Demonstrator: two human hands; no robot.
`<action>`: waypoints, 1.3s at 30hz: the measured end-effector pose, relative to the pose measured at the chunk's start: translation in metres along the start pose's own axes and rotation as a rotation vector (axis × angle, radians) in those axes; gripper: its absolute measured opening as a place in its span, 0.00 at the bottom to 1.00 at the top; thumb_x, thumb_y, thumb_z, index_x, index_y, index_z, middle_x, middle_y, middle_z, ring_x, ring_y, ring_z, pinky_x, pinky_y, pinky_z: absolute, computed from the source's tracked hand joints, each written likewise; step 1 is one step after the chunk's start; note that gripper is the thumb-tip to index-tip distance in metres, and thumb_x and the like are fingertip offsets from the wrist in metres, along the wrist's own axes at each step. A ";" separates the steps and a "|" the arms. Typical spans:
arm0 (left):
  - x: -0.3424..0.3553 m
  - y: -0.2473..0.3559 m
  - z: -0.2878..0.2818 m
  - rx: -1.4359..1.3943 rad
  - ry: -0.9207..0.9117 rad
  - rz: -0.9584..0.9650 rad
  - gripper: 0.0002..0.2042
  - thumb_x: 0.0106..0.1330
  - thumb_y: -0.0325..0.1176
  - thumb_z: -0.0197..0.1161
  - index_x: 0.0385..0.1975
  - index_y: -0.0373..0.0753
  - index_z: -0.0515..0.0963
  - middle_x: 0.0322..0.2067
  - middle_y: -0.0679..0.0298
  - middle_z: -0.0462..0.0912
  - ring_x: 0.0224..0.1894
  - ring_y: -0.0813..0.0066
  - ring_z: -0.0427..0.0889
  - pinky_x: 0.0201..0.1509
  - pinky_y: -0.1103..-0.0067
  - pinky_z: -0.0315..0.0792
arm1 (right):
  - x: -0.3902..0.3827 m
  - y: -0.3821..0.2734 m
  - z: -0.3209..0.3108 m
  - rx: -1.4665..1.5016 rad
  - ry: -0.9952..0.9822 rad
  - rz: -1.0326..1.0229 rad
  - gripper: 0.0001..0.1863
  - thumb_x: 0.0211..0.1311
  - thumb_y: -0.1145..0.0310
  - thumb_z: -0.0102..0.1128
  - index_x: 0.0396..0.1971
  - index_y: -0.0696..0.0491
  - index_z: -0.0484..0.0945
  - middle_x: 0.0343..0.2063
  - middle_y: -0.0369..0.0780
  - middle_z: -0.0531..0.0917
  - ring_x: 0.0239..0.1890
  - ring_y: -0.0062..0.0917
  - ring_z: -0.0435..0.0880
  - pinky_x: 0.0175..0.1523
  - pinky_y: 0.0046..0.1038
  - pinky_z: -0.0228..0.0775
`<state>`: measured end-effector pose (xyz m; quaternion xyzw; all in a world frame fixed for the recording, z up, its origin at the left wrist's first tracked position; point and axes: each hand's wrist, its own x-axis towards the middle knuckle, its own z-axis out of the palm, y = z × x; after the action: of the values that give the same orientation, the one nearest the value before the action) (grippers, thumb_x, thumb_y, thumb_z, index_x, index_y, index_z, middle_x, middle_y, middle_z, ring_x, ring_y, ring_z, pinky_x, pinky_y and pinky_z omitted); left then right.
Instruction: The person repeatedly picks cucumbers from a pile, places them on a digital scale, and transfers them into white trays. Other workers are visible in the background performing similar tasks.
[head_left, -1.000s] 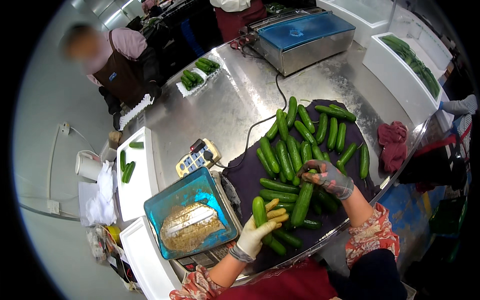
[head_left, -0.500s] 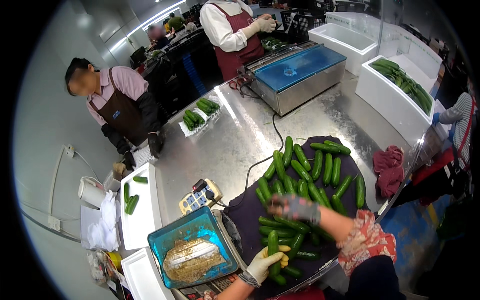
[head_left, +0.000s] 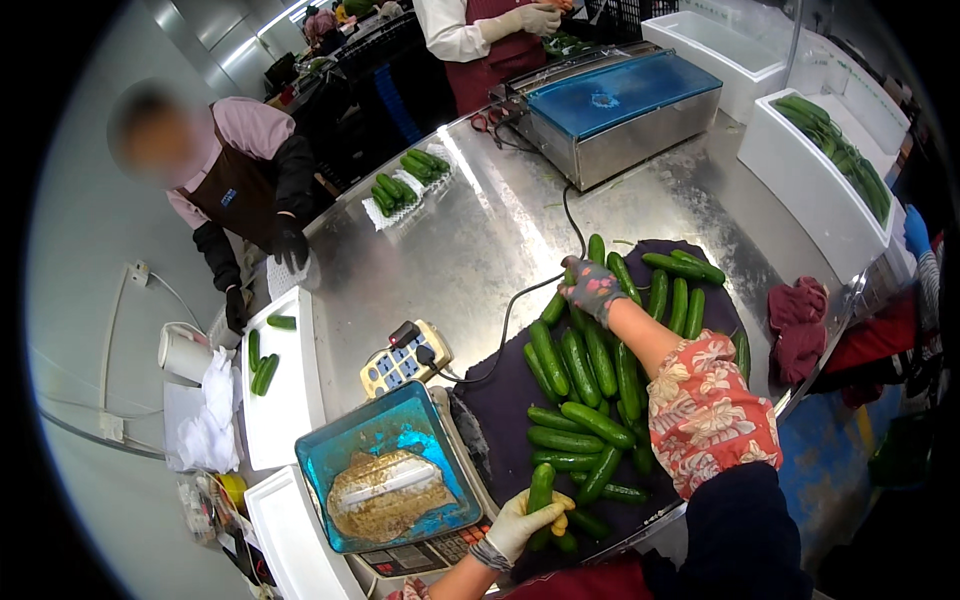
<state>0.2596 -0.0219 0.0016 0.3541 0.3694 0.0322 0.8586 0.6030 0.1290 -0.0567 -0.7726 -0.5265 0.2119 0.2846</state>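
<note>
Several green cucumbers [head_left: 590, 365] lie on a dark cloth [head_left: 500, 400] on a steel table. My left hand [head_left: 525, 520], in a pale glove, is closed around one cucumber [head_left: 540, 492] near the front edge, beside a scale with a blue tray [head_left: 385, 480]. My right hand [head_left: 592, 288], in a patterned glove, reaches to the cloth's far side and rests on a cucumber there; whether it grips it I cannot tell.
A power strip [head_left: 405, 360] lies left of the cloth. White trays [head_left: 280, 375] hold a few cucumbers. A blue-topped machine [head_left: 620, 110] stands at the back. Two people work across the table. A white crate of cucumbers [head_left: 830, 165] and a red rag [head_left: 798, 320] are on the right.
My right hand has moved from the middle of the pile to its far edge. My left hand has dropped toward the front edge, still on a cucumber. The view has tilted up.
</note>
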 end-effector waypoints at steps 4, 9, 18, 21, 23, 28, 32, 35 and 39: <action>-0.001 0.000 0.001 -0.009 0.005 0.001 0.10 0.63 0.29 0.57 0.38 0.28 0.74 0.23 0.60 0.77 0.28 0.75 0.75 0.36 0.81 0.69 | -0.013 0.018 -0.014 0.258 0.129 0.098 0.28 0.52 0.56 0.60 0.48 0.59 0.68 0.38 0.47 0.80 0.41 0.39 0.79 0.48 0.31 0.69; -0.001 -0.004 0.000 -0.037 0.004 -0.003 0.10 0.63 0.29 0.57 0.38 0.28 0.74 0.23 0.60 0.77 0.28 0.75 0.75 0.36 0.81 0.69 | -0.058 0.035 -0.043 0.938 0.166 0.112 0.28 0.53 0.58 0.59 0.51 0.59 0.69 0.37 0.44 0.80 0.40 0.31 0.78 0.48 0.26 0.69; -0.002 -0.016 0.000 -0.049 0.020 -0.061 0.11 0.62 0.31 0.60 0.39 0.30 0.75 0.25 0.63 0.78 0.27 0.77 0.77 0.35 0.82 0.72 | -0.128 -0.033 -0.036 -0.246 -0.104 -0.177 0.18 0.57 0.57 0.51 0.43 0.53 0.74 0.40 0.50 0.76 0.42 0.43 0.77 0.47 0.38 0.69; -0.008 -0.020 -0.001 -0.045 0.019 -0.081 0.11 0.62 0.31 0.59 0.39 0.29 0.75 0.25 0.63 0.78 0.27 0.76 0.77 0.35 0.82 0.72 | -0.125 -0.019 -0.018 -0.145 0.084 -0.253 0.15 0.57 0.59 0.50 0.38 0.54 0.75 0.37 0.49 0.77 0.39 0.43 0.77 0.46 0.38 0.70; -0.013 -0.020 -0.002 -0.038 0.029 -0.059 0.12 0.62 0.32 0.59 0.39 0.29 0.75 0.24 0.62 0.78 0.27 0.76 0.77 0.35 0.82 0.71 | -0.120 -0.012 -0.026 -0.084 0.206 -0.243 0.15 0.57 0.59 0.50 0.39 0.54 0.75 0.34 0.48 0.78 0.36 0.43 0.78 0.45 0.38 0.71; -0.027 -0.022 -0.004 -0.023 0.028 -0.009 0.11 0.63 0.32 0.57 0.37 0.29 0.75 0.24 0.61 0.78 0.27 0.74 0.77 0.35 0.81 0.70 | -0.116 0.074 -0.078 0.404 0.387 0.187 0.17 0.60 0.60 0.50 0.41 0.57 0.76 0.34 0.49 0.81 0.34 0.35 0.81 0.40 0.31 0.72; -0.029 -0.031 -0.008 -0.048 0.017 -0.007 0.17 0.63 0.40 0.57 0.38 0.28 0.74 0.25 0.57 0.78 0.28 0.69 0.77 0.36 0.78 0.71 | -0.163 0.148 -0.101 0.952 0.526 0.245 0.16 0.61 0.65 0.53 0.46 0.58 0.72 0.32 0.38 0.79 0.31 0.21 0.77 0.37 0.20 0.69; -0.025 -0.035 -0.007 -0.034 -0.015 -0.042 0.19 0.63 0.42 0.57 0.37 0.28 0.74 0.26 0.56 0.78 0.29 0.68 0.78 0.37 0.76 0.71 | -0.197 0.169 -0.093 0.888 0.594 0.185 0.14 0.61 0.65 0.54 0.42 0.59 0.75 0.29 0.37 0.80 0.30 0.18 0.77 0.35 0.18 0.68; -0.026 -0.037 -0.005 -0.049 -0.100 0.010 0.16 0.65 0.40 0.55 0.35 0.29 0.75 0.27 0.57 0.79 0.31 0.70 0.78 0.39 0.77 0.72 | -0.242 0.114 -0.092 0.527 0.510 0.357 0.12 0.61 0.64 0.53 0.38 0.58 0.76 0.27 0.38 0.80 0.28 0.20 0.77 0.34 0.20 0.69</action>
<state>0.2300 -0.0553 -0.0081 0.3359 0.3234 0.0279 0.8842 0.6538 -0.1491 -0.0562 -0.7803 -0.2244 0.1872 0.5530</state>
